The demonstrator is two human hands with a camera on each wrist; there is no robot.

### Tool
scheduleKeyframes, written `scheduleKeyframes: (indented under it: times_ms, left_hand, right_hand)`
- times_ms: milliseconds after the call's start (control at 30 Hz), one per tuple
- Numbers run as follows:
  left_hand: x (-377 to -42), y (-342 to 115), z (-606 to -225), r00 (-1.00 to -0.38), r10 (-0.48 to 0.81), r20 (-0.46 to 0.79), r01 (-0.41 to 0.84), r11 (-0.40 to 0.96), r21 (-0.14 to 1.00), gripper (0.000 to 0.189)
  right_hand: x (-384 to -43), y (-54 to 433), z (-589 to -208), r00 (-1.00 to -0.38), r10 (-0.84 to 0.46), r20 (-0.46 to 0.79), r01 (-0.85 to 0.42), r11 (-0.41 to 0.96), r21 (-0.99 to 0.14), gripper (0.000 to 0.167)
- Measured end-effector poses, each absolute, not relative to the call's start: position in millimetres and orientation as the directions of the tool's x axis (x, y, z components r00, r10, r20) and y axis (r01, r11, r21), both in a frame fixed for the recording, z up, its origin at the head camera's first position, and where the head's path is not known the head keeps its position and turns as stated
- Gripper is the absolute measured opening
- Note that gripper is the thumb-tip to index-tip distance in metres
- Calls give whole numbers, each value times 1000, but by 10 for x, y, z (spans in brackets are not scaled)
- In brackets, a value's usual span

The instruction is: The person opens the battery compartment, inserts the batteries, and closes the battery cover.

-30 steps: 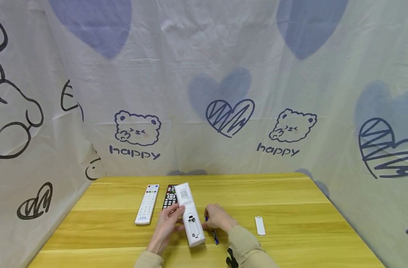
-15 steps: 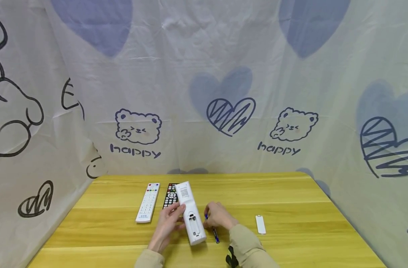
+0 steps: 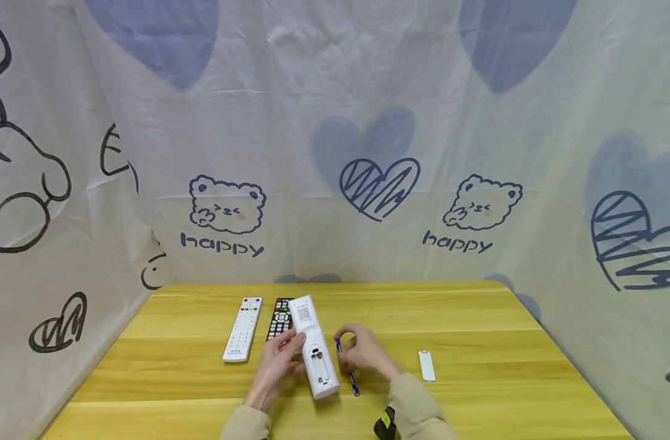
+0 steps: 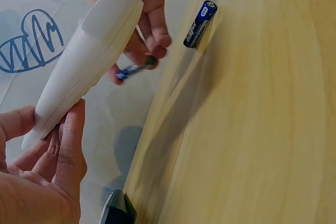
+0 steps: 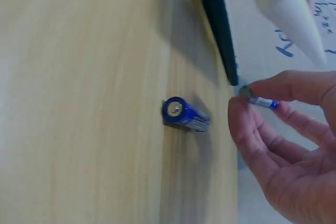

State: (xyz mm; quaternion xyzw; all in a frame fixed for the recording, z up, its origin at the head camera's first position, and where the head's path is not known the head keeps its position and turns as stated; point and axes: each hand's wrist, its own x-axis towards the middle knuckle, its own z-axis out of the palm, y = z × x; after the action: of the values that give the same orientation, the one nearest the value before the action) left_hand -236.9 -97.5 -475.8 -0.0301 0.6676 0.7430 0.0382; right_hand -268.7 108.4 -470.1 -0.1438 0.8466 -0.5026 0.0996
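My left hand (image 3: 277,363) grips a white remote control (image 3: 313,348) by its side, back face up, with the battery compartment uncovered and bare springs showing. Beside it, my right hand (image 3: 362,351) pinches a blue battery (image 5: 263,102) between thumb and fingers, raised off the table in the right wrist view. A second blue battery (image 5: 189,116) lies on the table just below that hand; the left wrist view shows this battery (image 4: 200,24) too. To the right rests the small white battery cover (image 3: 426,366).
A white remote (image 3: 242,330) lies face up at the left. Next to it is a black remote (image 3: 280,319), partly hidden behind the held one. The wooden table (image 3: 505,342) ends at a printed cloth (image 3: 335,244) at the back.
My right hand has lifted one battery off the table and drawn it slightly up and right. The left hand keeps the remote nearly still.
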Motion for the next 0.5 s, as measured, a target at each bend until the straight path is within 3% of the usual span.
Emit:
scheduleKeyframes:
  times_ms: [500]
  left_hand:
    - [-2371,-916,-4739,-996,22,-91,-93,-112,989,52]
  right_hand:
    - [-2399,1167,-4659,-946,-246,210,-251,148,-957,32]
